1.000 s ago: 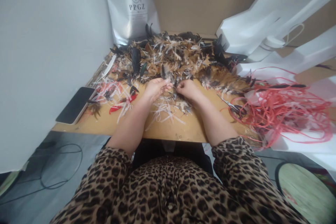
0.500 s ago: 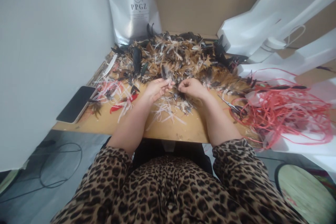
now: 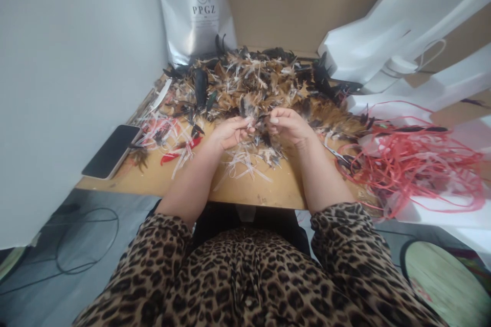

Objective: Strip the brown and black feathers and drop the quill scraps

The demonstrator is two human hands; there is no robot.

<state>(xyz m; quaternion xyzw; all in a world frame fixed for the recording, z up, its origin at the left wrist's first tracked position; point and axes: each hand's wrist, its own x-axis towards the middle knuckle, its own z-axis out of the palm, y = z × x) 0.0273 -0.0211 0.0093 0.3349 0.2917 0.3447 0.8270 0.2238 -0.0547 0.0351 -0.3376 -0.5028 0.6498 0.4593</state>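
My left hand [image 3: 232, 133] pinches a small feather bunch [image 3: 250, 108] with a dark tip, at the near edge of a wide heap of brown and black feathers [image 3: 264, 79]. To its right, my right hand [image 3: 288, 125] is closed, thumb against fingertips, on a thin dark feather [image 3: 263, 119] that points toward my left hand. Below the hands, pale strips [image 3: 245, 162] and small feather bits [image 3: 270, 155] lie on the wooden table [image 3: 253, 191].
A phone [image 3: 112, 152] lies at the table's left edge, near red and white strips [image 3: 163, 133]. Scissors [image 3: 341, 157] and a tangle of red ribbon [image 3: 418, 163] are on the right. A silver bag [image 3: 197, 30] stands behind the heap.
My right hand has moved slightly up and right, and a dark feather now shows at its fingertips. My left hand has barely moved and still pinches its feather bunch.
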